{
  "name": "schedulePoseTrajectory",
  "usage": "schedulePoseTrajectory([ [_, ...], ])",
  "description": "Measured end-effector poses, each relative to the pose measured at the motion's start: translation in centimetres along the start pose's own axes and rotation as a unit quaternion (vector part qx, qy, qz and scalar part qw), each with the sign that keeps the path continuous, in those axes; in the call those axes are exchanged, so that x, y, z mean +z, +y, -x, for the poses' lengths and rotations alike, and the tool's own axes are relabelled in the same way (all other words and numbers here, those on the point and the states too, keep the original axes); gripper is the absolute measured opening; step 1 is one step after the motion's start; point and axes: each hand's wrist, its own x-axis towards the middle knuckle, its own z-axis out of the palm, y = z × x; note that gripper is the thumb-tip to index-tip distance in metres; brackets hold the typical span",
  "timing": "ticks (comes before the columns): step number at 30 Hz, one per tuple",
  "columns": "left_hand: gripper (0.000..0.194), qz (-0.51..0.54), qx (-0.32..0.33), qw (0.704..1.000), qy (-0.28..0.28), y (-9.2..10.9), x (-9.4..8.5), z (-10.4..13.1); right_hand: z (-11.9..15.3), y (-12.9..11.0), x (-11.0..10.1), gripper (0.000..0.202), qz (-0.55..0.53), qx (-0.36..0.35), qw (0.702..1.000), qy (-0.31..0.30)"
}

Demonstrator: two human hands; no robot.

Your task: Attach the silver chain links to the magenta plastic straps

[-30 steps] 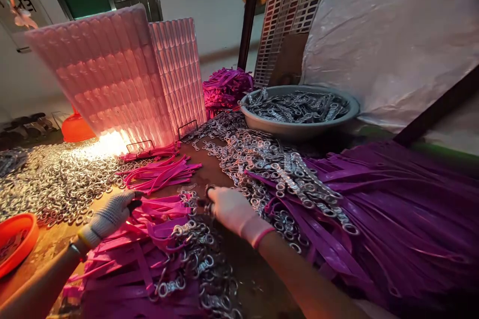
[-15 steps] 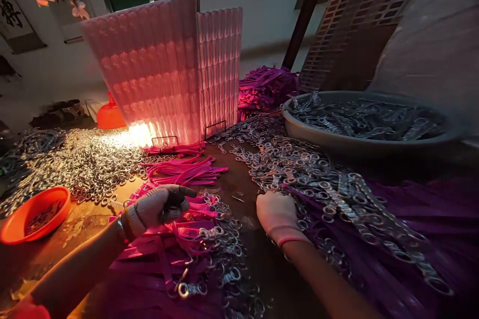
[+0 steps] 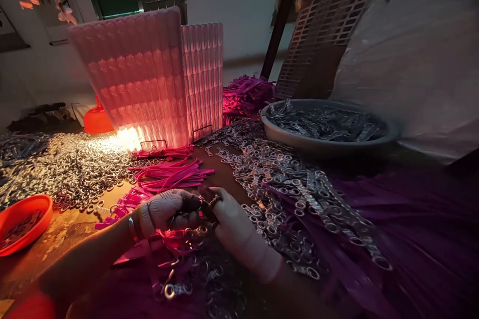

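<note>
My left hand (image 3: 170, 211), in a white glove with dark fingertips, is closed over the pink straps (image 3: 129, 202); what it pinches is too dark to name. Fingertip to fingertip with it, my gloved right hand (image 3: 232, 222) is closed too, with a small dark metal piece (image 3: 209, 209) between its fingers. Metal clasps with rings (image 3: 179, 290) lie on purple and pink straps below both hands. To the right of my right hand spreads a heap of metal clasps (image 3: 284, 179).
An orange bowl (image 3: 28, 224) stands at left beside a bright pile of metal rings (image 3: 75, 169). Ribbed translucent panels (image 3: 138, 79) stand behind on wire holders, near a lamp. A grey basin (image 3: 322, 144) of metal parts stands at right, with purple straps (image 3: 411, 219) nearer.
My right hand has left the right-hand clasp heap and moved left to meet my left hand, now with a dark metal piece in it. The view has turned slightly right.
</note>
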Motion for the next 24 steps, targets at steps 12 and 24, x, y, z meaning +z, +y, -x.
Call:
schedulePoseTrajectory([
  [12, 0.007, -0.184, 0.197, 0.962, 0.049, -1.3, 1.1, 0.2, -0.4, -1.7, -2.9, 0.02, -0.063, 0.175, 0.975, -0.119],
  [24, 0.019, -0.129, 0.08, 0.987, 0.054, -0.6, -1.1, -3.5, -0.5, -2.4, -0.6, 0.016, 0.036, 0.264, 0.954, -0.138],
])
